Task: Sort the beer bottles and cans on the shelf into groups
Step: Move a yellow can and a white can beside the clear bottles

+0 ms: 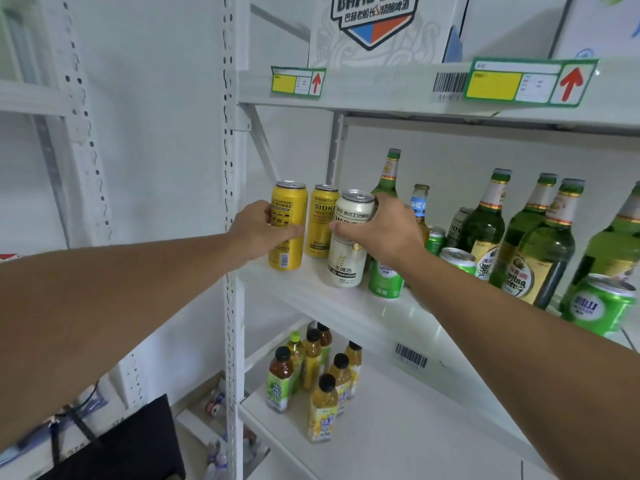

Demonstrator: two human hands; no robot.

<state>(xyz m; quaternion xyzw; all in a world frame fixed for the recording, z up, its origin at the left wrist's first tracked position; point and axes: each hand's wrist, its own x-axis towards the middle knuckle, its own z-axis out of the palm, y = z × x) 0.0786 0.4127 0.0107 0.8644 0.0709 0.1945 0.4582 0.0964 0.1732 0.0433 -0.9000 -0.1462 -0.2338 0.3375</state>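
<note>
Two yellow cans are standing upright at the left end of the shelf. The left hand is wrapping its grip around the outer yellow can, while the second yellow can is waiting just beside it. The right hand is clamping the white can, standing just right of them, nearer the front edge.

green can top hidden behind right hand

Both bare forearms reach forward, the left grip curled around a yellow can and the right grip wrapped around the white can just right of it.
</note>
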